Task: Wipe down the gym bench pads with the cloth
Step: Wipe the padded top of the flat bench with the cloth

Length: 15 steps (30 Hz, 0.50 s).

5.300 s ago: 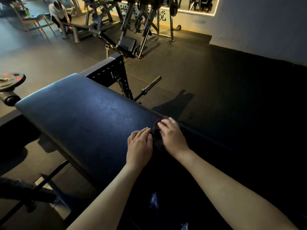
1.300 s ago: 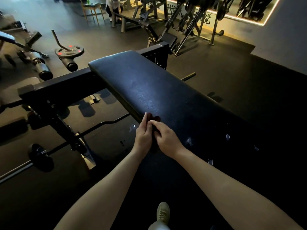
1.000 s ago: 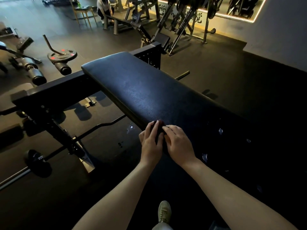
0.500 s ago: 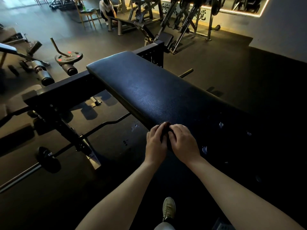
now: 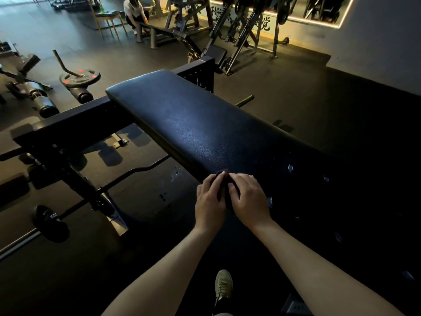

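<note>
Hands meet at the near left edge of the black bench pad (image 5: 193, 124), side by side and touching. The left hand (image 5: 208, 202) and the right hand (image 5: 248, 199) each have bent fingers closed over a small dark cloth (image 5: 222, 175), bunched between them and held down on the pad's surface right at its rim. Only a dark wad of the cloth shows past the fingertips and in the gap between the hands; the rest is covered.

The pad runs away from the person toward a black steel frame (image 5: 68, 124). A curl bar (image 5: 136, 171) lies on the floor under the pad's left side, and a weight plate (image 5: 79, 77) with red marks sits farther left. One pale shoe (image 5: 224, 284) stands on the dark floor below the forearms. Far back, another person (image 5: 134, 10) crouches beside a wooden chair (image 5: 107, 17).
</note>
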Motion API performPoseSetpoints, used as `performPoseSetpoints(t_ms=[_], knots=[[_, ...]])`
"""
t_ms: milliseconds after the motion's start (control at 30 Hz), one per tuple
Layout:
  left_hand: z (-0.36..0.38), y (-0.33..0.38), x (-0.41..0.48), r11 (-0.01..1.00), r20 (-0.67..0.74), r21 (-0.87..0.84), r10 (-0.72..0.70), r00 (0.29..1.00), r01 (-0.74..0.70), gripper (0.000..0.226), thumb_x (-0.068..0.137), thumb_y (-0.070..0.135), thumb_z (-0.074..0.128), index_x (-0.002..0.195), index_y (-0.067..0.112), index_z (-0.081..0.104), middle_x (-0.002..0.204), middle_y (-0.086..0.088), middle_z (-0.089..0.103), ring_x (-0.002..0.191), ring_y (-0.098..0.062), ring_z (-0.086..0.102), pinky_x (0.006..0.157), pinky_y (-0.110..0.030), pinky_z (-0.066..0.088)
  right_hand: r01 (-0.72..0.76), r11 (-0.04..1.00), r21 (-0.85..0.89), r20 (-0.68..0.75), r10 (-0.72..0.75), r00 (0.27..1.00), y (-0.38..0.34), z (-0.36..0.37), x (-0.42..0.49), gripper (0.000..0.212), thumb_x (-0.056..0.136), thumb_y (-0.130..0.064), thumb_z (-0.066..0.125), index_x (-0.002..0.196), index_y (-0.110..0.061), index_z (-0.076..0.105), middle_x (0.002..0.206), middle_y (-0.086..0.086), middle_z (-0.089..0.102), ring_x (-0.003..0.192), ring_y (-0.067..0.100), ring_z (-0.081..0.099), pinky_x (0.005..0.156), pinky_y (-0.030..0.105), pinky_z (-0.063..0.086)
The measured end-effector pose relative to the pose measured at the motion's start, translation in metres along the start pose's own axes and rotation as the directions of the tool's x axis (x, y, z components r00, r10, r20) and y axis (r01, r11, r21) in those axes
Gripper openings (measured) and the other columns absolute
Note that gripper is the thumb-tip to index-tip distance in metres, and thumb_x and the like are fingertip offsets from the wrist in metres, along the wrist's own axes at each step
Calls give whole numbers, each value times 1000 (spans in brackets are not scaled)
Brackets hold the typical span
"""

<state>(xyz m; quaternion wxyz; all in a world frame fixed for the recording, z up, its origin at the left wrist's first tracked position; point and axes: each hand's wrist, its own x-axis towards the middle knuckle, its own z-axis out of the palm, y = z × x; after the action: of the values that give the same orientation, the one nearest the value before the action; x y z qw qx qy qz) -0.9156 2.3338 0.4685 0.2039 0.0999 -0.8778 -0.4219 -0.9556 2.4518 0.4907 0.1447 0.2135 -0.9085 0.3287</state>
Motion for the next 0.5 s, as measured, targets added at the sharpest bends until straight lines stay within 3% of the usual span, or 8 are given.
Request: performPoseSetpoints(t_ms=[167, 233, 333, 400, 500], knots=[[-8, -13, 10, 992, 12, 10, 127, 992, -127, 48, 94, 12, 61, 139, 31, 59, 138, 10, 53, 121, -14, 47, 103, -6, 25, 30, 999, -43, 26, -29, 999, -1, -6, -7, 38, 98, -28, 45, 125, -9, 64, 117, 4, 67, 111, 24, 57, 104, 42, 44], [-13, -18, 27, 1000, -58, 19, 17, 998, -16, 45, 98, 16, 57, 140, 32, 57, 141, 11, 51, 122, -15, 45, 100, -4, 21, 53, 997, -62, 71, -49, 996, -1, -7, -9, 36, 98, -26, 48, 127, -11, 63, 119, 2, 66, 114, 21, 55, 108, 39, 40], [-10, -14, 35, 988, -68, -9, -157, 985, 156, 45, 102, 23, 49, 146, 36, 48, 147, 13, 43, 124, -16, 37, 100, -18, 24, 87, 995, -57, 92, -81, 992, 1, -9, -11, 34, 96, -24, 51, 125, -11, 64, 117, 1, 65, 114, 22, 57, 109, 39, 40], [-5, -10, 26, 993, -48, -2, -119, 992, 119, 46, 101, 23, 50, 145, 38, 49, 146, 13, 44, 122, -14, 38, 100, -21, 27, 70, 996, -53, 53, -67, 996, 2, -13, -13, 35, 96, -24, 50, 123, -9, 65, 117, 4, 65, 115, 22, 55, 106, 40, 43], [2, 1, 2, 1000, 15, -6, 9, 1000, -9, 46, 96, 27, 50, 141, 37, 54, 142, 14, 49, 121, -12, 43, 104, -11, 25, 44, 995, -88, -30, -47, 998, 5, -20, -18, 36, 95, -25, 48, 120, -8, 66, 116, 6, 65, 116, 21, 52, 105, 39, 43]])
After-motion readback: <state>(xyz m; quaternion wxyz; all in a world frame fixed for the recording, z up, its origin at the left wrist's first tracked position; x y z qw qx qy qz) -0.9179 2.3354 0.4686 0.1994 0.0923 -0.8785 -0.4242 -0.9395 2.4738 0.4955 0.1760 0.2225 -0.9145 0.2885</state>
